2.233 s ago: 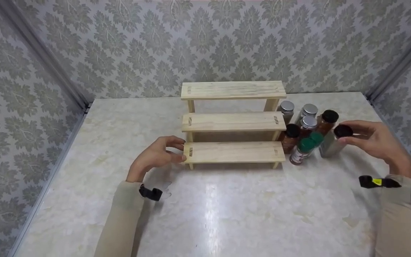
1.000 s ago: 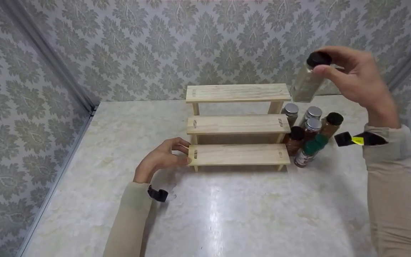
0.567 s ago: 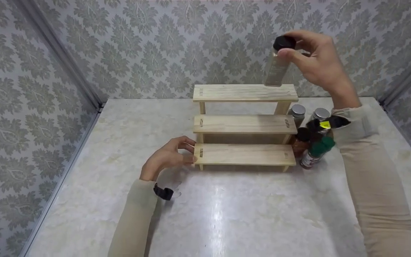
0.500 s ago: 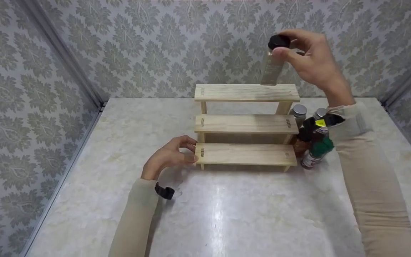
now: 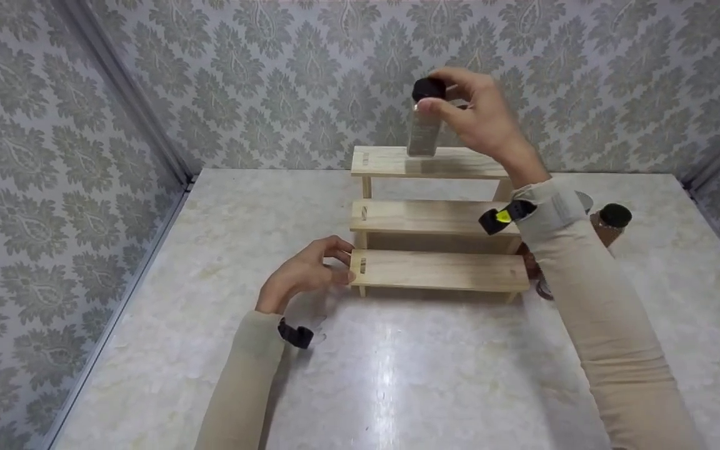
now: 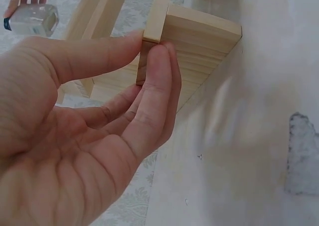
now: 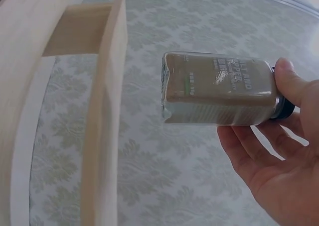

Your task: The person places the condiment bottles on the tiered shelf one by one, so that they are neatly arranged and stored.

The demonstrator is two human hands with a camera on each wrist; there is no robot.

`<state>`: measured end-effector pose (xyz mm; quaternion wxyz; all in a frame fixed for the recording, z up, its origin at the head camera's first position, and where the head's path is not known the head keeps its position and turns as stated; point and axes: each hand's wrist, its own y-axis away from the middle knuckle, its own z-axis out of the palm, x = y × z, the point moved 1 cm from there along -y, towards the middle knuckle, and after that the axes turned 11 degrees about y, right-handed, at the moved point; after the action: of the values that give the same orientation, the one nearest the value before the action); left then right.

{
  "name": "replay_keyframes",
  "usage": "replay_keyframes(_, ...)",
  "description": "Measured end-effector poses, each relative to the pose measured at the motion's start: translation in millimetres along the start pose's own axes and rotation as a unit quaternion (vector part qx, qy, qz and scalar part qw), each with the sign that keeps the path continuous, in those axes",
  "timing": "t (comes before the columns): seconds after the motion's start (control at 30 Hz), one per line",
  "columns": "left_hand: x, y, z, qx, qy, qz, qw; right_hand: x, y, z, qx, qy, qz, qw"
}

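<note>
My right hand (image 5: pixel 482 115) grips a clear square spice jar (image 5: pixel 424 132) by its black cap and neck. The jar is upright over the top board of a three-step wooden rack (image 5: pixel 441 270). In the right wrist view a gap shows between the base of the pepper-labelled jar (image 7: pixel 219 89) and the board's edge (image 7: pixel 107 111). At the rack's lowest step, my left hand (image 5: pixel 304 269) pinches the left end, with the thumb (image 6: pixel 107 59) on one face and fingers curled at the other.
Right of the rack stand several other spice jars, mostly hidden behind my right forearm. A jar with a black lid (image 5: pixel 616 215) shows beyond the sleeve. Patterned wall panels (image 5: pixel 310 69) enclose the marbled table (image 5: pixel 460 362) at the back and sides.
My right hand has taken the black-capped spice jar from the group at the right, lifted it and carried it left over the top board. My left hand still holds the rack.
</note>
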<state>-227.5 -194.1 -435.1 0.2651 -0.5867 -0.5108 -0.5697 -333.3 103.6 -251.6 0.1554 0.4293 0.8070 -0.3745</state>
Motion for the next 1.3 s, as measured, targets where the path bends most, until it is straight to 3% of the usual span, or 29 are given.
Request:
replay_keyframes(0.33, -0.3, -1.0, 3.2, -0.003, -0.009, 0.010, 0.9999, 2.1, -7.7, 37.1, -0.024, -0.016, 0.021, 0.999)
replay_keyframes(0.63, 0.0, -4.1, 9.9, -0.010, -0.010, 0.014, 0.9998, 2.5, -7.9, 47.4, -0.028, -0.016, 0.021, 0.999)
replay_keyframes(1.0, 1.4, -4.7, 9.7, -0.006, -0.015, -0.001, 0.9999, -5.4, -4.9, 37.8, -0.055, -0.010, 0.060, 0.997)
replay_keyframes(1.3, 5.6, 1.0, 1.3, 0.000, -0.035, 0.000, 0.9994, -13.8, 11.5, 6.7, -0.019, 0.002, -0.001, 1.000)
